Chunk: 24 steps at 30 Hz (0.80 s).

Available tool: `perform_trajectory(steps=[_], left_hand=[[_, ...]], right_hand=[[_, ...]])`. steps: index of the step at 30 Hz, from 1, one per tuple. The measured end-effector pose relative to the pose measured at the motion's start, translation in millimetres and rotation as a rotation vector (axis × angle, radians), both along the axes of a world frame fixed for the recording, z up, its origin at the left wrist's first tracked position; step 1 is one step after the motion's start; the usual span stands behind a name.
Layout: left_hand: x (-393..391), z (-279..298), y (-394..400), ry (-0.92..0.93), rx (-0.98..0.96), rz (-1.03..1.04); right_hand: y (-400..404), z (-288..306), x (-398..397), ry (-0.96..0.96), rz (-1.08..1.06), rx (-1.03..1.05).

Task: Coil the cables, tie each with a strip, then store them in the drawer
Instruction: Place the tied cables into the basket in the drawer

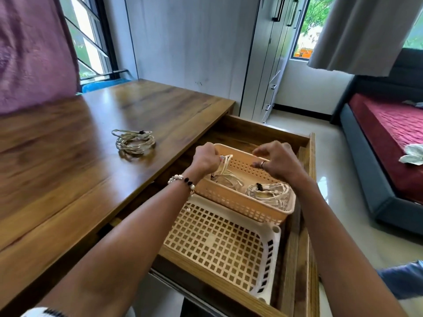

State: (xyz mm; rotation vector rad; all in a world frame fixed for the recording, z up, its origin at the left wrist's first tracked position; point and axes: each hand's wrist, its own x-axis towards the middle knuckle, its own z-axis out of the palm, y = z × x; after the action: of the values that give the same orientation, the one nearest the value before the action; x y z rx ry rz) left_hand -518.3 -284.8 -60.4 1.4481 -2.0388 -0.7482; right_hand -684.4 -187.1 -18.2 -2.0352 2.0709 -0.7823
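Drawer [306, 143] pulled out, open from above. Orange basket [240, 202] fills its far half; both hands and two cable coils crowd it. White tray [219, 243] in near half, bare inside. Desk [68, 168] bare around one coil [135, 143].

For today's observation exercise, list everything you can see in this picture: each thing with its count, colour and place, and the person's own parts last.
Coiled cable: one, beige, on the desk.
Coiled cable: one, beige, black tie, in the orange basket.
Cable: one, beige, held over the orange basket.
Orange basket: one, in the drawer.
White basket: one, in the drawer, nearer the camera.
Drawer: one, brown wood, open.
Desk: one, brown wood.
Bed: one, red cover, right.
Left hand: grips the cable; beaded bracelet.
Right hand: over the basket, ringed, holds nothing visible.
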Motion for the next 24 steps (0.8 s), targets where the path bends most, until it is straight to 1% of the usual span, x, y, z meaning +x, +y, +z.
perform_trajectory(steps=[2,5,7,8,10,12,14,15,16,17,18,19,20,22,24], left_hand=[[11.3,7.9,0.4,-0.011,-0.141,-0.026],[39.9,30.2,2.5,0.008,-0.301,-0.078],[68.0,44.3,2.6,0.097,-0.384,-0.070],[82.5,48.7,1.6,0.157,-0.444,-0.039],[116.0,55.8,1.5,0.267,-0.565,0.108],[147.8,60.7,-0.8,0.381,-0.624,0.391],[179.3,60.1,-12.5,0.451,-0.502,0.723],[193.5,57.8,-18.3,0.429,-0.350,0.850],[207.6,52.6,-25.6,0.386,-0.187,0.919],[218.2,48.5,-29.8,0.364,-0.036,0.920],[225.3,43.4,-33.4,0.392,0.065,0.869],[228.4,41.0,-33.0,0.446,0.123,0.794],[229.0,36.6,-35.2,0.490,0.145,0.721],[224.1,36.1,-36.3,0.520,0.172,0.611],[216.3,41.2,-36.3,0.545,0.222,0.554]], right_hand=[[-3.4,9.1,11.6,-0.030,0.013,-0.101],[-12.0,18.2,36.2,-0.114,0.096,-0.179],[-21.4,22.7,58.3,-0.220,0.172,-0.213],[-27.0,24.3,68.9,-0.306,0.200,-0.223],[-43.1,23.7,92.8,-0.550,0.236,-0.187],[-63.8,19.3,119.7,-0.759,0.246,-0.099],[-85.2,11.9,146.3,-0.866,0.224,-0.024],[-93.9,7.8,159.1,-0.891,0.206,0.006],[-103.0,3.4,171.6,-0.899,0.186,0.035],[-110.5,-1.0,182.3,-0.890,0.154,0.069],[-117.0,-5.8,190.8,-0.870,0.116,0.101],[-122.7,-9.0,199.0,-0.833,0.080,0.126],[-127.7,-11.8,205.4,-0.790,0.049,0.137],[-132.4,-12.3,217.0,-0.729,0.018,0.131],[-133.5,-10.1,226.8,-0.677,0.017,0.127]])
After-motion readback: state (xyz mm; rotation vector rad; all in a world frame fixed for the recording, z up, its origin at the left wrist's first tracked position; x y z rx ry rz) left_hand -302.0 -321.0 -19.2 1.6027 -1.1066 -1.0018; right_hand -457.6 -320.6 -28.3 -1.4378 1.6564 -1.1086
